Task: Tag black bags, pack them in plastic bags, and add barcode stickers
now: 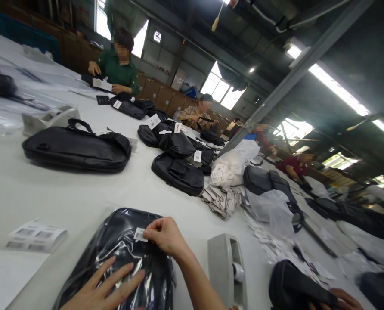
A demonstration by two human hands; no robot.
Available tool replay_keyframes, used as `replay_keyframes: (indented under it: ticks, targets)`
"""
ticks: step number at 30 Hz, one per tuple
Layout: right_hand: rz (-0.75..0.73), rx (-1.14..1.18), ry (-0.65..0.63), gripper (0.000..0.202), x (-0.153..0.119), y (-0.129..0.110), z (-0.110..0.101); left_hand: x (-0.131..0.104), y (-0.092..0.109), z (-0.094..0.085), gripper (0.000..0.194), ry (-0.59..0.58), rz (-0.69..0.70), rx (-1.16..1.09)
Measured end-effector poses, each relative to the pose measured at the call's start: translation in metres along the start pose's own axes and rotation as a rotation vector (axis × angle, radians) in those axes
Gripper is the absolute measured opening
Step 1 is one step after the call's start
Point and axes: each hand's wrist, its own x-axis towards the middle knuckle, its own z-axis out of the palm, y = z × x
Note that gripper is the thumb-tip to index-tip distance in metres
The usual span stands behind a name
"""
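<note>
A black bag (pixel 104 241) in a clear plastic sleeve lies flat on the white table in front of me. With fingers spread, my left hand (pixel 108 286) rests on the lower part of the plastic. My right hand (pixel 166 236) pinches the right edge of a small white barcode label (pixel 140 234), which is at the upper part of the bag's front. Whether the label lies fully flat on the plastic, I cannot tell. On the left is a sheet of barcode labels (pixel 37 236), its end curling up from a white backing strip (pixel 13 275).
A grey tape dispenser (pixel 227 269) stands right of my forearm, another (pixel 50 119) at the back left. A single black bag (pixel 77 148) and a pile of tagged bags (pixel 179 172) lie beyond. A co-worker's hand (pixel 343 299) holds a bag at lower right; other people work farther back.
</note>
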Motion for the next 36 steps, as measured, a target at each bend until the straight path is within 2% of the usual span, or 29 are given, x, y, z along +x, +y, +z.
replay_keyframes:
  ticks: [3, 6, 9, 11, 13, 14, 16, 18, 19, 21, 22, 23, 25, 26, 27, 29, 31, 33, 36]
  targets:
    - [-0.020, -0.045, 0.033, 0.008, 0.000, 0.000, 0.002, 0.024, -0.016, -0.019, 0.078, -0.231, -0.153, -0.077]
    - [-0.041, -0.093, 0.064, 0.011, 0.001, 0.000, 0.003, 0.044, -0.027, -0.027, 0.088, -0.502, -0.328, -0.148]
    - [-0.042, -0.156, 0.146, 0.019, -0.003, -0.002, 0.002, 0.047, -0.030, -0.025, 0.086, -0.631, -0.377, -0.207]
    - [-0.083, -0.286, 0.262, 0.033, -0.012, -0.004, 0.002, 0.043, -0.030, -0.021, 0.086, -0.642, -0.389, -0.220]
    - [-0.248, -0.466, 0.285, 0.040, -0.027, -0.003, 0.002, 0.036, -0.029, -0.016, 0.087, -0.609, -0.371, -0.229]
    - [-0.354, -0.544, 0.223, 0.042, -0.035, -0.001, 0.004, 0.033, -0.028, -0.013, 0.087, -0.579, -0.354, -0.230]
    - [-0.499, -0.633, 0.018, 0.052, -0.048, 0.004, 0.007, 0.028, -0.027, -0.007, 0.088, -0.506, -0.334, -0.211]
    - [-0.503, -0.650, -0.135, 0.060, -0.054, 0.012, 0.010, 0.026, -0.025, -0.001, 0.091, -0.448, -0.348, -0.165]
    - [-0.485, -0.628, -0.158, 0.060, -0.055, 0.017, 0.010, 0.025, -0.025, 0.000, 0.091, -0.435, -0.346, -0.152]
    - [-0.448, -0.495, -0.075, 0.055, -0.056, 0.029, 0.006, 0.020, -0.027, -0.003, 0.085, -0.412, -0.341, -0.157]
    - [-0.416, -0.384, 0.030, 0.054, -0.057, 0.036, 0.003, 0.014, -0.028, -0.007, 0.077, -0.377, -0.371, -0.176]
    - [-0.362, -0.256, 0.168, 0.055, -0.060, 0.045, -0.001, 0.006, -0.029, -0.013, 0.069, -0.310, -0.450, -0.201]
    - [-0.184, 0.009, 0.436, 0.065, -0.072, 0.064, -0.008, -0.016, -0.027, -0.027, 0.060, -0.101, -0.768, -0.281]
    - [-0.075, 0.130, 0.503, 0.072, -0.081, 0.073, -0.009, -0.029, -0.023, -0.035, 0.061, 0.009, -0.960, -0.360]
    - [0.025, 0.239, 0.511, 0.076, -0.090, 0.081, -0.010, -0.041, -0.017, -0.042, 0.064, 0.094, -1.146, -0.475]
    - [0.156, 0.421, 0.401, 0.076, -0.107, 0.091, -0.004, -0.058, 0.001, -0.055, 0.074, 0.141, -1.459, -0.797]
    - [0.186, 0.555, 0.232, 0.068, -0.118, 0.089, 0.007, -0.060, 0.021, -0.063, 0.080, 0.112, -1.621, -1.128]
    - [0.155, 0.647, 0.115, 0.059, -0.122, 0.080, 0.020, -0.049, 0.035, -0.068, 0.081, 0.111, -1.645, -1.356]
    - [0.156, 0.750, 0.042, 0.055, -0.124, 0.067, 0.032, -0.029, 0.043, -0.072, 0.074, 0.108, -1.556, -1.629]
